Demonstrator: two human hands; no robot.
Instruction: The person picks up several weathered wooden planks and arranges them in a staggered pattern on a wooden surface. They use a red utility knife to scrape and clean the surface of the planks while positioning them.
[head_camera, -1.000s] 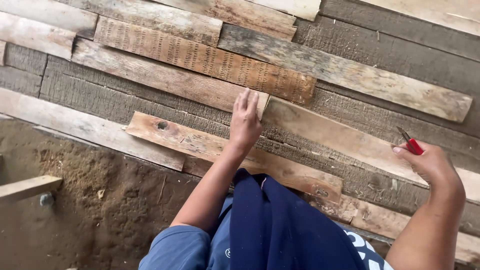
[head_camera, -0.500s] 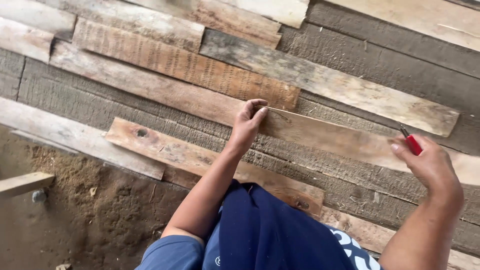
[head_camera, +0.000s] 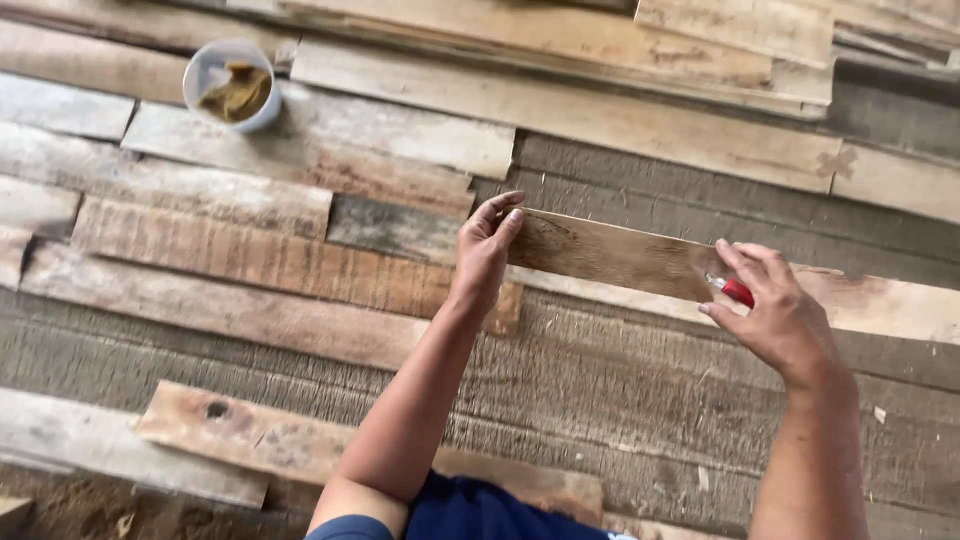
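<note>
My left hand (head_camera: 487, 245) grips the left end of a long brown wooden plank (head_camera: 610, 257) that runs to the right across the boards. My right hand (head_camera: 775, 315) rests on the same plank further right, and its fingers hold a small red tool (head_camera: 735, 291), only partly visible. The plank lies on a surface of weathered grey and brown boards (head_camera: 250, 255). My blue-clad knee (head_camera: 480, 505) shows at the bottom edge.
A white plastic tub (head_camera: 232, 85) with yellowish paste stands on the boards at the upper left. A short plank with a knot hole (head_camera: 215, 415) lies at the lower left, beside sandy ground (head_camera: 70, 510). More planks (head_camera: 700, 40) are stacked along the top.
The view has shifted up, so the tub and top planks came in. My left hand now grips the plank's end, and my right hand with the red tool has come onto the plank.
</note>
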